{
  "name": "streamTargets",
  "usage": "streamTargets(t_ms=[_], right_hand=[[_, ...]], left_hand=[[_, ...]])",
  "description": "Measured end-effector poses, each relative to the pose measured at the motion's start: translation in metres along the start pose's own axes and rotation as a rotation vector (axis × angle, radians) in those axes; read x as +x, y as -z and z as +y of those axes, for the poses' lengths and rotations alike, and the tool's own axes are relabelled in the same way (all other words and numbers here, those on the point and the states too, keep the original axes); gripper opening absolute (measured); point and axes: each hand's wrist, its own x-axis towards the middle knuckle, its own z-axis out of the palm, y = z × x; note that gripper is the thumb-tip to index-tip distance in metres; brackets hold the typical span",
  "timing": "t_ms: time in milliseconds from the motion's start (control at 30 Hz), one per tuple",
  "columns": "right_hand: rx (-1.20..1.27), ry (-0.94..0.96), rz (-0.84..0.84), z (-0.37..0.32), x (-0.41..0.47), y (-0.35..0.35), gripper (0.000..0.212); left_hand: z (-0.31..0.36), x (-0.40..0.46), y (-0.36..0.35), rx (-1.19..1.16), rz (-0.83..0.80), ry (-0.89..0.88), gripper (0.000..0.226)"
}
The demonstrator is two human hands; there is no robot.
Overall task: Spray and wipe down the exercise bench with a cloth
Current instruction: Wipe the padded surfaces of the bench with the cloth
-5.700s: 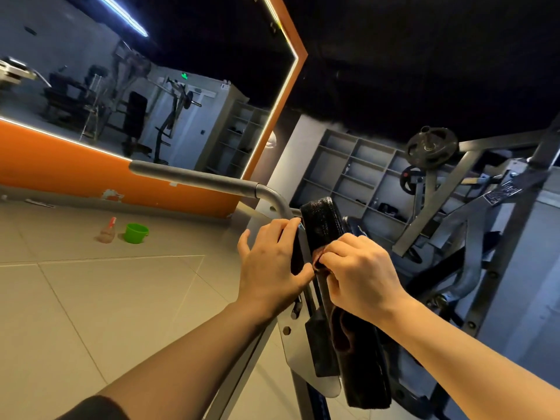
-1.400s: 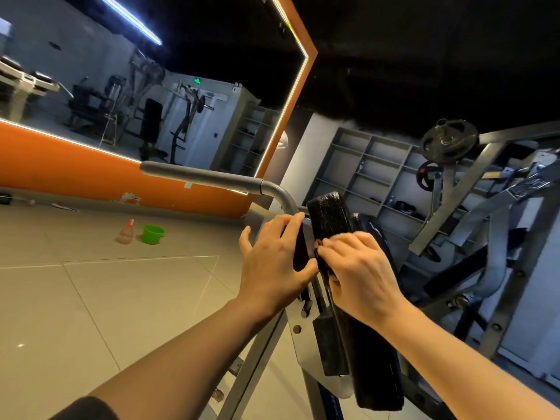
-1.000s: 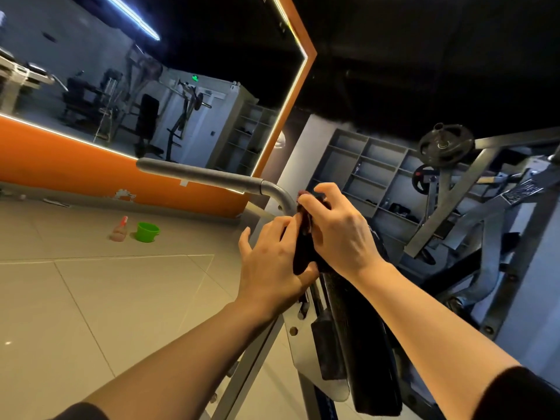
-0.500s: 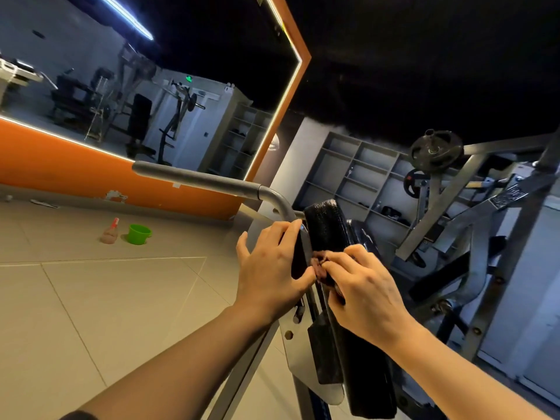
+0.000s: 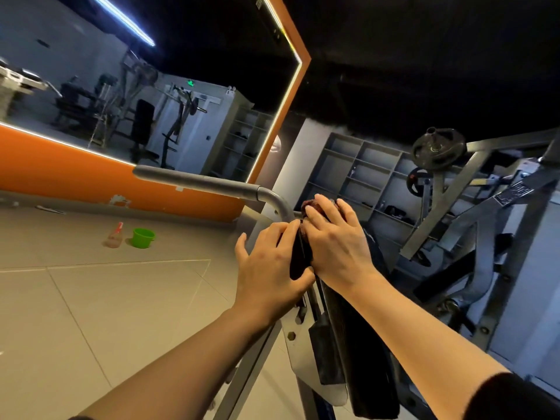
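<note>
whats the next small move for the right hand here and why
Probably draw the right hand down the black padded bench: it presses the dark red cloth at the pad's top end, while the left hand steadies the edge.

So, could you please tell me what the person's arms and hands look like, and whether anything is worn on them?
Both hands, left hand and right hand, are bare: no gloves, rings or watch show. The forearms are bare too. A dark sleeve covers the right upper arm at the frame's lower edge; a dark sleeve edge just shows on the left arm. Fingernails look short and unpainted.
</note>
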Motion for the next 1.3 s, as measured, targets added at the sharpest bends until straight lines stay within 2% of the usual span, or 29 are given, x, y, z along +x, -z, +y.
streamTargets(t_ms=[100, 200, 333, 433, 533, 600, 667, 800, 900, 1000, 1100, 1233, 1300], right_hand=[[-0.005, 0.037, -0.081, 0.003, -0.013, 0.007, 0.043], [-0.057, 0.076, -0.161, 0.009, -0.029, 0.019, 0.046], [-0.015, 0.186, -0.185, 0.004, -0.072, 0.027, 0.028], [0.103, 0.212, -0.099, 0.004, -0.082, 0.027, 0.025], [0.103, 0.151, 0.072, 0.008, -0.051, 0.027, 0.028], [0.054, 0.118, 0.064, 0.012, -0.026, 0.023, 0.030], [0.043, 0.074, -0.029, 0.011, -0.011, 0.016, 0.033], [0.123, 0.021, -0.077, 0.010, -0.014, 0.012, 0.035], [0.170, 0.061, -0.047, 0.010, -0.041, 0.018, 0.041], [0.225, 0.138, -0.053, 0.011, -0.079, 0.021, 0.028], [0.258, 0.159, 0.044, 0.013, -0.086, 0.025, 0.017], [0.132, 0.075, 0.270, 0.021, -0.040, 0.029, 0.021], [0.061, 0.008, 0.202, 0.024, -0.017, 0.023, 0.024]], left_hand=[[0.001, 0.001, 0.002, 0.010, -0.016, 0.002, 0.073], [0.001, 0.002, 0.004, 0.021, -0.024, -0.008, 0.073], [0.002, 0.001, 0.000, 0.020, 0.011, -0.008, 0.071], [0.001, 0.000, -0.006, 0.050, 0.062, -0.009, 0.072], [0.000, 0.000, -0.003, 0.027, 0.010, -0.007, 0.075], [0.001, 0.000, -0.001, 0.018, -0.002, -0.008, 0.076], [0.002, 0.000, 0.000, 0.023, -0.009, 0.001, 0.076], [-0.001, 0.000, -0.002, 0.015, -0.001, 0.008, 0.075], [-0.003, 0.001, -0.002, 0.018, -0.007, 0.000, 0.074], [-0.003, 0.001, -0.001, 0.036, -0.013, -0.021, 0.075], [-0.003, 0.000, -0.003, 0.042, 0.008, -0.022, 0.076], [-0.003, 0.000, -0.003, 0.050, -0.005, -0.012, 0.075], [-0.003, 0.001, -0.002, 0.053, -0.015, -0.015, 0.075]])
